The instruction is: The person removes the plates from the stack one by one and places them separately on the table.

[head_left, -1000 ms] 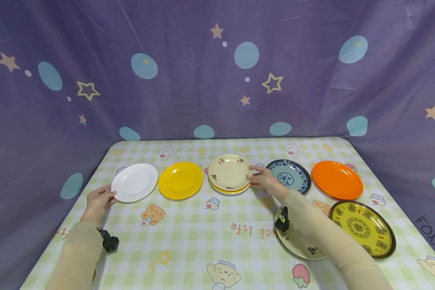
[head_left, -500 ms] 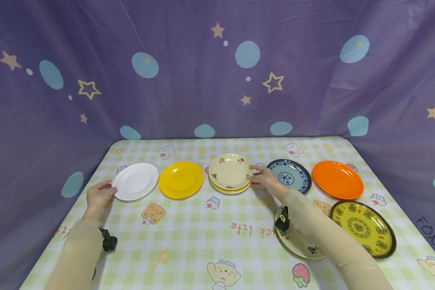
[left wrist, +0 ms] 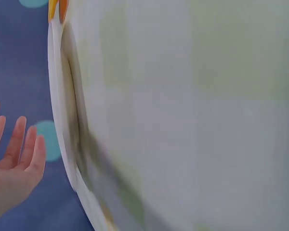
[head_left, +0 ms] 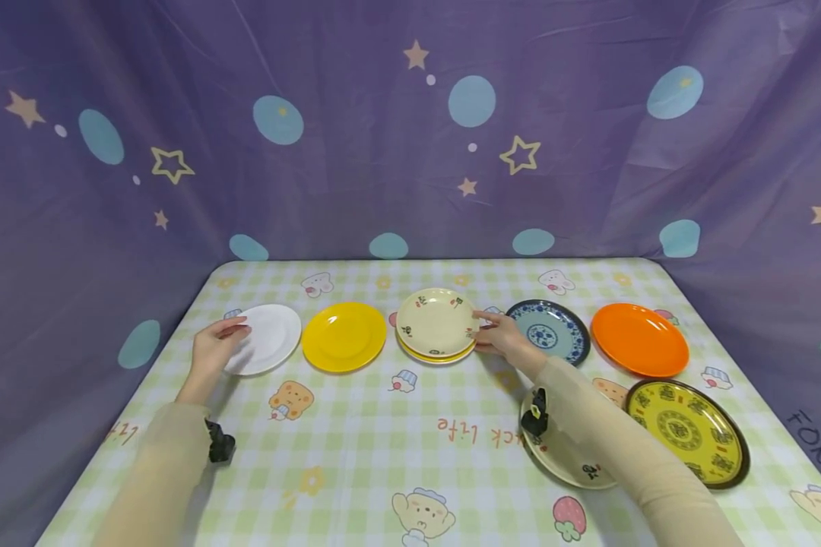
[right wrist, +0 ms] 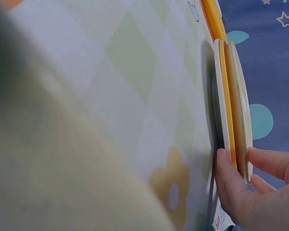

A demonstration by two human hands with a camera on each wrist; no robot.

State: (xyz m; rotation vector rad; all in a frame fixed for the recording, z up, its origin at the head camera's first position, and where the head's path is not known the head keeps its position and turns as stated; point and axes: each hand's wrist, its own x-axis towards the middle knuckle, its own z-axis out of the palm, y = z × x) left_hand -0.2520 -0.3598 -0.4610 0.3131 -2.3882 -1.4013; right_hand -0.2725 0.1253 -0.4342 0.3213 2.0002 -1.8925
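In the head view my left hand [head_left: 217, 348] is over the near-left part of a white plate [head_left: 270, 342]. Its fingers look loosely bent and grip nothing; the left wrist view shows the hand [left wrist: 17, 166] apart from the white rim [left wrist: 55, 91]. My right hand [head_left: 502, 339] holds the right edge of a plate stack. On top lies a cream plate [head_left: 435, 323] with small printed motifs; a yellow plate [right wrist: 226, 96] and a white plate [right wrist: 219, 96] sit beneath it. Fingers [right wrist: 229, 175] press the stack's lower side, with others at the top plate's rim.
Between the white plate and the stack lies a yellow plate [head_left: 344, 338]. To the right are a blue patterned plate [head_left: 547, 330], an orange plate [head_left: 639, 339] and a dark-rimmed yellow patterned plate [head_left: 684, 429]. My right forearm partly covers another cream plate [head_left: 575, 467].
My left hand has let go of the white plate's left edge and moved right, over the plate. The right hand stays at the stack. The view has shifted slightly.
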